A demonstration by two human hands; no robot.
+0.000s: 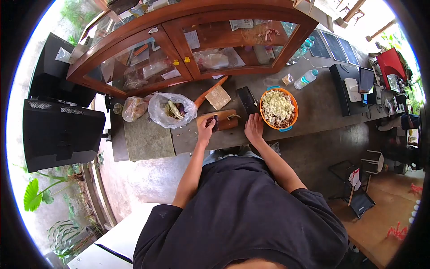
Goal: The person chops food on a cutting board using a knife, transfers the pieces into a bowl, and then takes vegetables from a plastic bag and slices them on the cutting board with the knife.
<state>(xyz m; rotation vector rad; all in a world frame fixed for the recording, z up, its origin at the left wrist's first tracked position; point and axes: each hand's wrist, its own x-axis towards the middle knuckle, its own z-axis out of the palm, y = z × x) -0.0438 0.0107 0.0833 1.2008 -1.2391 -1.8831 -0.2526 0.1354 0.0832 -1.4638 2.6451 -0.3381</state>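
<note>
My left hand (206,127) is closed on a dark purple piece (216,123) over the left part of a wooden board (230,124). A small pale, stringy scrap (233,117) lies on that board. My right hand (254,127) rests beyond the board's right end, its fingers drawn together at the near end of a dark oblong thing (246,99). What those fingers grip is hidden. Close by on the right stands an orange basin (295,117) with blue handles, heaped with pale and brown chopped bits. A square tan block (218,97) sits behind the board.
Left of the board, a clear plastic bag (155,110) holds purple and pale scraps. Another tied bag (134,109) stands beside it, behind a grey mat (149,138). A glass-doored wooden cabinet (179,45) backs the table. A water bottle (306,79) and black box (345,87) stand at right.
</note>
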